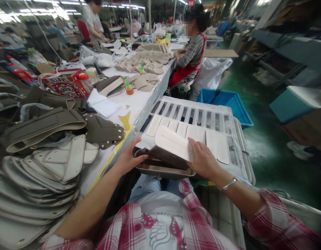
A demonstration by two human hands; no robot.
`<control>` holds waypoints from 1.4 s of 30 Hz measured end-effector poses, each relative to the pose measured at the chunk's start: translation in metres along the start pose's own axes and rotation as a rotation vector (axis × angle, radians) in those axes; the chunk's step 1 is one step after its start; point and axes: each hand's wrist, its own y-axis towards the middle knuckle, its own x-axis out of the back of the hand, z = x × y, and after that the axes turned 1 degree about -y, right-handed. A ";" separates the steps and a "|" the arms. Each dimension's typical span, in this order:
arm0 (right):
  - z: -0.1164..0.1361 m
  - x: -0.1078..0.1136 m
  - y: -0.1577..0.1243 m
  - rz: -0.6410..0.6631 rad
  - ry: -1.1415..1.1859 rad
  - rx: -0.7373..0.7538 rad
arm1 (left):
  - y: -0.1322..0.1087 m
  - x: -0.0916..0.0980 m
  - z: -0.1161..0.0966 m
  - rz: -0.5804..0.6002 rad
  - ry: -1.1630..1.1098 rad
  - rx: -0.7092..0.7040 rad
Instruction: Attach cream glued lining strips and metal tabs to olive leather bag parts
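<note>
Over my lap I hold a brown leather bag piece (160, 166) with a pale flap (173, 143) folded on top. My left hand (129, 157) grips its left end, thumb across the rim. My right hand (202, 158) lies on the pale flap with fingers curled over its edge; a silver bracelet circles that wrist. Right behind the piece stands a slatted white rack (197, 114) carrying several pale cut strips (215, 144).
A long white worktable (134, 102) runs along my left, stacked with grey leather panels (40, 166), olive pieces (46, 121), glue bottles (128, 86) and a red box (64, 83). A seated person in a red apron (190, 59) works farther along. A blue bin (225, 102) sits on the green floor.
</note>
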 end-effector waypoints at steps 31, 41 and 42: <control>0.022 -0.019 0.010 0.220 -0.301 0.479 | -0.009 -0.009 0.000 -0.008 0.598 0.080; 0.047 -0.015 0.006 0.340 -0.346 0.421 | 0.014 -0.020 -0.017 0.105 1.099 -0.015; 0.052 -0.017 0.007 0.355 -0.351 0.391 | 0.016 -0.020 -0.018 0.107 1.111 -0.048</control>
